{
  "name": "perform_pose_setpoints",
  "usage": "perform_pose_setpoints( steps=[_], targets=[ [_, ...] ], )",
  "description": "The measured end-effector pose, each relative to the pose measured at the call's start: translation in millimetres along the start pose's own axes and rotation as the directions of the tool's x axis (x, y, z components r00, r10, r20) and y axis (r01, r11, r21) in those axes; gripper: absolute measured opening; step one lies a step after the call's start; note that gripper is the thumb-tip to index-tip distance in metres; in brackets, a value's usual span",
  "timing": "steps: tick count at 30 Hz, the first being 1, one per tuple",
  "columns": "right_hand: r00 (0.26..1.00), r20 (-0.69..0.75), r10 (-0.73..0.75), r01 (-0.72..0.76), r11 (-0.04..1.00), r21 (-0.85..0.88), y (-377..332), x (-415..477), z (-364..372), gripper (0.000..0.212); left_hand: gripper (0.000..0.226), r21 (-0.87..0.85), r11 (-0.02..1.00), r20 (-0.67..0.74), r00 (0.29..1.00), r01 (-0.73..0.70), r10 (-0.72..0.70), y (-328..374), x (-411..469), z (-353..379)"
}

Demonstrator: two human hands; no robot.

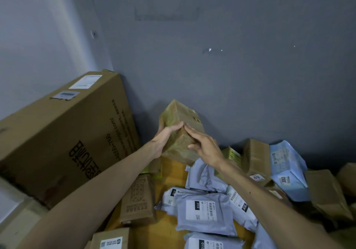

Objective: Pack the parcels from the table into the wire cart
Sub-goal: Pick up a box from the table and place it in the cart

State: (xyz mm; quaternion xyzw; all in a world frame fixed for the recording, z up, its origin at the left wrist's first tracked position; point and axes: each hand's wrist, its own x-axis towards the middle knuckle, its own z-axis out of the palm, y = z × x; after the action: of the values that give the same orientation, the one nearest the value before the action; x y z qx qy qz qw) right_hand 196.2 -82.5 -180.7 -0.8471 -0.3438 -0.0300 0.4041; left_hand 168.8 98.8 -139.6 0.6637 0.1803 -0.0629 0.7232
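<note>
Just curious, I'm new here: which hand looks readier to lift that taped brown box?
Probably the left hand: it grips the taped brown box by its side, while the right hand only lays straight fingers on it.

Yellow wooden table (171, 173), grey poly mailers (204, 216) strewn on it, small brown cardboard boxes (138, 200) beside them

Left hand (163, 139) and right hand (206, 148) bare, forearms uncovered; small dark mole (250, 192) on right forearm (265, 200)
</note>
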Motion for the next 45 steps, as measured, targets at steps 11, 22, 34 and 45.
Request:
perform_pose_setpoints(
  steps=[11,22,34,45],
  targets=[
    [0.872,0.055,0.487,-0.48,0.872,-0.097,-34.8,-28.4,-19.6,0.113,0.067,-0.061,0.998,0.073,0.997,-0.035,0.039,-11.7,-34.9,-14.1],
    [0.89,-0.138,0.434,-0.397,0.888,0.23,-107.3,-74.1,28.5,0.103,0.085,0.135,0.966,0.177,0.965,-0.219,0.194,-26.2,-75.8,-64.0],
    [0.786,-0.344,0.514,-0.559,0.829,-0.037,-168.7,-177.0,3.3,0.09,0.091,0.23,0.817,0.617,0.728,-0.529,0.298,-46.4,-151.9,-41.4],
    [0.576,-0.576,0.58,-0.72,0.694,-0.021,-199.3,-352.5,-51.9,0.09,0.127,0.295,0.654,0.842,0.513,-0.696,0.166,-81.9,-242.9,116.2]
  ],
)
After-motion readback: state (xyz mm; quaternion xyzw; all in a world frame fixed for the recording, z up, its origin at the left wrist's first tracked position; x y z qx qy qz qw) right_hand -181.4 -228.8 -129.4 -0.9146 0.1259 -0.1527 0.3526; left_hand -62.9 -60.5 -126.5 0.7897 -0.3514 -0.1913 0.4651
